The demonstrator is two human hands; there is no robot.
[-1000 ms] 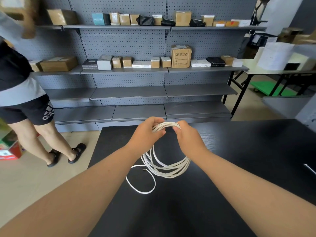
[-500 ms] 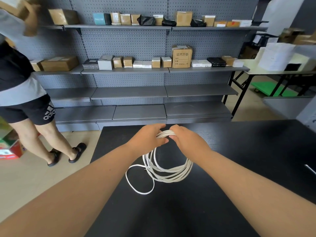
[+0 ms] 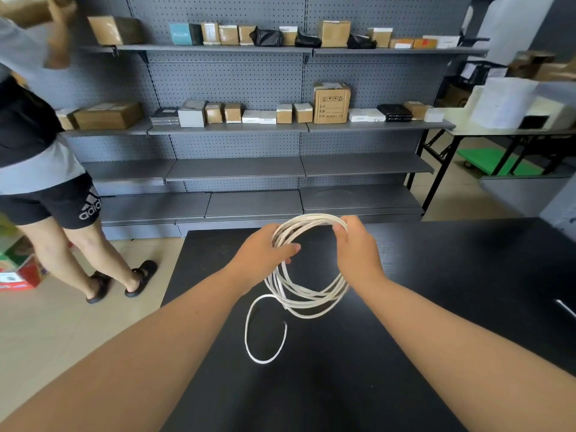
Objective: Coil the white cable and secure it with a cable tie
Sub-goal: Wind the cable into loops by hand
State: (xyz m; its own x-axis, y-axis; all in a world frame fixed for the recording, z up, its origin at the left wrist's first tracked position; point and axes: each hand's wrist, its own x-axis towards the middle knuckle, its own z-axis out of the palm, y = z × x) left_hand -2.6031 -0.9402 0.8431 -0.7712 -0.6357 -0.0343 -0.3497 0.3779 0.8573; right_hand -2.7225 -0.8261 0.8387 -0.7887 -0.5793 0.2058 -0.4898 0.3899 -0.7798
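The white cable [image 3: 307, 299] is wound into several round loops held upright over the black table [image 3: 452, 291]. My left hand [image 3: 265, 254] grips the coil's left side, fingers curled round the strands. My right hand [image 3: 355, 247] grips its upper right. The coil's bottom hangs near the tabletop. A loose tail of the cable curls on the table below the coil, with its free end lying inside that curl. No cable tie shows in view.
A grey shelving unit [image 3: 249, 129] with cardboard boxes stands beyond the table's far edge. A person [image 3: 46, 182] in black shorts stands at the left on the tiled floor. A small pale object [image 3: 565, 307] lies at the table's right edge.
My hands have moved apart along the top of the coil, spreading the loops into a wider ring. The loose tail has shifted on the table.
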